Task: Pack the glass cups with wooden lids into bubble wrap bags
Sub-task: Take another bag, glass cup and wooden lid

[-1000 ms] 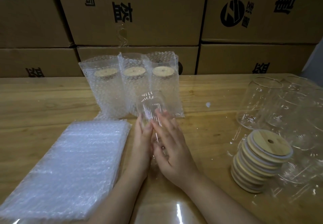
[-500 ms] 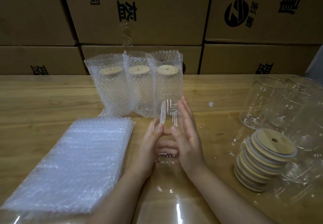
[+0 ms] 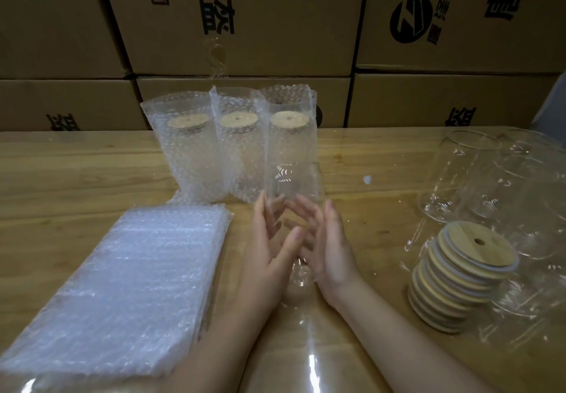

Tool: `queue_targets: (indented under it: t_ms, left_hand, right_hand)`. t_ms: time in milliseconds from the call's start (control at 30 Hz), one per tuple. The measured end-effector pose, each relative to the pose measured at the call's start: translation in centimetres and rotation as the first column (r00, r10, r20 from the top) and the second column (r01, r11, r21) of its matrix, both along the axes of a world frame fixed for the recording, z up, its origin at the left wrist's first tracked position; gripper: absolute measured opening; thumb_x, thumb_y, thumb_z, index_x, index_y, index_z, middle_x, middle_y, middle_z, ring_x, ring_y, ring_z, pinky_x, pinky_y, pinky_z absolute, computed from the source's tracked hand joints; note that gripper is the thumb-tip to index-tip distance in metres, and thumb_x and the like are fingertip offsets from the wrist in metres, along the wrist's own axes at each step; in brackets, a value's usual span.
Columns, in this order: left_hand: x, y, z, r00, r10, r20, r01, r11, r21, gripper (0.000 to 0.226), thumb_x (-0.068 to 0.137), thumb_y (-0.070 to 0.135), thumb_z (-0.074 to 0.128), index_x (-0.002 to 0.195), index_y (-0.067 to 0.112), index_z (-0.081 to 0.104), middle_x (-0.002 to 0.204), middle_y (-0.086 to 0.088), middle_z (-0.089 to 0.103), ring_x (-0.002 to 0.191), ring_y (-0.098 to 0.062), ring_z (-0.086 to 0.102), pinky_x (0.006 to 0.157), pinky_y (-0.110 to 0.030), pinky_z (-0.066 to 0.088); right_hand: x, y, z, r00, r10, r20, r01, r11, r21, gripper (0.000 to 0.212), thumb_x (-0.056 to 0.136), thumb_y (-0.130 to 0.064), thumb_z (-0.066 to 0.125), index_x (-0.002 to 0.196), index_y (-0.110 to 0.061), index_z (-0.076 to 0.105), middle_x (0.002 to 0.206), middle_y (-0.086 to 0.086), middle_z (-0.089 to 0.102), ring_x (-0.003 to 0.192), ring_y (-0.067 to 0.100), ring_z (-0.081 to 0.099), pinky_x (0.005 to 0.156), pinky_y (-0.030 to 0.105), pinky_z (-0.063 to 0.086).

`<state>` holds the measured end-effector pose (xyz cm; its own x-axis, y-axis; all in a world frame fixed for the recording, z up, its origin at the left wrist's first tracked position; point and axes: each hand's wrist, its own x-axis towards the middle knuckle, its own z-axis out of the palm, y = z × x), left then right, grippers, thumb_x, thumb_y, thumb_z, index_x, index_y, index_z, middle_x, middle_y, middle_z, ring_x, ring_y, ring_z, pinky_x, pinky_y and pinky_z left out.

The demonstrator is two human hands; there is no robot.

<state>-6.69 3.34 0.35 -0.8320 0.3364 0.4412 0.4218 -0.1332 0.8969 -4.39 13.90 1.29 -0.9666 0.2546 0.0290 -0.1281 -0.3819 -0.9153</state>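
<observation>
Glass cup (image 3: 294, 184) stands pressed between my left grip (image 3: 269, 254) and right grip (image 3: 332, 248), both wide, fingers straight. Counter (image 3: 367, 208) lies open at one o'clock. Both grips have slid lower on the cup.

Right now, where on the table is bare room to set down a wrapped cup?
The table is bare between the wrapped cups and the empty glasses, and left of the wrapped cups, behind the bag stack. The right side is crowded with glasses and lids.
</observation>
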Motion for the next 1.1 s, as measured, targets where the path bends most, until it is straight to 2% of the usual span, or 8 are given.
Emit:
queue_targets:
  t_ms: [100, 200, 300, 433, 567, 700, 900, 1100]
  left_hand:
    - [0.3, 0.1, 0.0, 0.965, 0.139, -0.220, -0.155, 0.986, -0.054, 0.080, 0.081, 0.049, 0.062, 0.145, 0.036, 0.015, 0.151, 0.004, 0.035, 0.137, -0.010, 0.039, 0.111, -0.034, 0.037]
    - [0.2, 0.2, 0.2, 0.882, 0.249, -0.399, -0.269, 0.963, 0.007, 0.085, 0.084, 0.055, 0.063, 0.149, 0.038, 0.011, 0.153, 0.007, 0.029, 0.139, -0.015, 0.037, 0.111, -0.029, 0.035]
    - [0.3, 0.2, 0.4, 0.880, 0.255, -0.401, -0.269, 0.963, 0.023, 0.089, 0.081, 0.057, 0.065, 0.149, 0.037, 0.012, 0.154, 0.012, 0.027, 0.142, -0.018, 0.032, 0.110, -0.030, 0.036]
    - [0.2, 0.0, 0.3, 0.943, 0.194, -0.269, -0.210, 0.977, -0.034, 0.106, 0.068, 0.041, 0.078, 0.150, 0.025, 0.013, 0.149, 0.011, 0.034, 0.134, -0.016, 0.043, 0.103, -0.047, 0.046]
    - [0.3, 0.1, 0.5, 0.969, 0.168, -0.182, -0.175, 0.984, -0.027, 0.110, 0.062, 0.041, 0.079, 0.145, 0.029, 0.007, 0.133, -0.003, 0.048, 0.118, -0.013, 0.056, 0.096, -0.028, 0.049]
    - [0.2, 0.2, 0.3, 0.954, 0.197, -0.228, -0.213, 0.976, -0.050, 0.109, 0.065, 0.040, 0.077, 0.147, 0.022, 0.008, 0.126, -0.002, 0.052, 0.114, -0.018, 0.058, 0.094, -0.038, 0.051]
    - [0.2, 0.2, 0.3, 0.925, 0.147, -0.351, -0.215, 0.963, -0.164, 0.101, 0.066, 0.044, 0.076, 0.144, 0.045, 0.013, 0.126, 0.012, 0.050, 0.117, -0.011, 0.055, 0.098, -0.031, 0.047]
    - [0.2, 0.3, 0.0, 0.822, 0.192, -0.537, -0.390, 0.876, -0.284, 0.102, 0.067, 0.029, 0.081, 0.145, 0.032, 0.017, 0.136, -0.011, 0.047, 0.121, -0.021, 0.047, 0.098, -0.033, 0.039]
  right_hand:
    - [0.0, -0.2, 0.2, 0.994, 0.047, 0.099, -0.041, 0.997, -0.060, 0.068, 0.072, -0.072, 0.033, 0.105, -0.023, 0.067, 0.109, 0.002, 0.070, 0.100, 0.022, 0.068, 0.090, 0.044, 0.051]
    - [0.1, -0.1, 0.6, 0.979, 0.155, 0.135, -0.144, 0.986, -0.089, 0.066, 0.081, -0.068, 0.033, 0.105, -0.014, 0.063, 0.094, 0.009, 0.072, 0.073, 0.024, 0.070, 0.066, 0.033, 0.058]
    - [0.2, -0.1, 0.5, 0.978, 0.168, 0.125, -0.161, 0.985, -0.065, 0.060, 0.094, -0.060, 0.026, 0.106, -0.013, 0.061, 0.075, 0.012, 0.071, 0.059, 0.022, 0.067, 0.054, 0.025, 0.051]
    - [0.1, -0.9, -0.7, 0.988, -0.134, 0.074, 0.120, 0.979, 0.167, 0.057, 0.098, -0.055, 0.022, 0.089, -0.022, 0.067, 0.053, 0.002, 0.061, 0.050, 0.015, 0.057, 0.054, 0.026, 0.040]
    - [0.0, -1.2, -1.1, 0.950, -0.311, 0.036, 0.289, 0.916, 0.279, 0.053, 0.082, -0.058, 0.023, 0.074, -0.036, 0.071, 0.079, 0.000, 0.070, 0.078, 0.021, 0.064, 0.073, 0.033, 0.048]
    - [0.1, -1.1, -0.9, 0.934, -0.358, 0.012, 0.333, 0.880, 0.338, 0.051, 0.097, -0.046, 0.025, 0.076, -0.039, 0.071, 0.081, -0.011, 0.072, 0.086, 0.014, 0.067, 0.077, 0.025, 0.050]
    - [0.3, 0.1, 1.7, 0.994, -0.109, -0.016, 0.107, 0.992, -0.059, 0.049, 0.102, -0.040, 0.027, 0.097, -0.017, 0.069, 0.107, 0.000, 0.073, 0.105, 0.008, 0.065, 0.087, 0.024, 0.047]
    - [1.5, 2.1, 5.7, 0.974, -0.103, -0.203, 0.076, 0.988, -0.133, 0.052, 0.099, -0.048, 0.027, 0.098, -0.021, 0.071, 0.105, 0.001, 0.073, 0.101, 0.012, 0.066, 0.087, 0.030, 0.046]
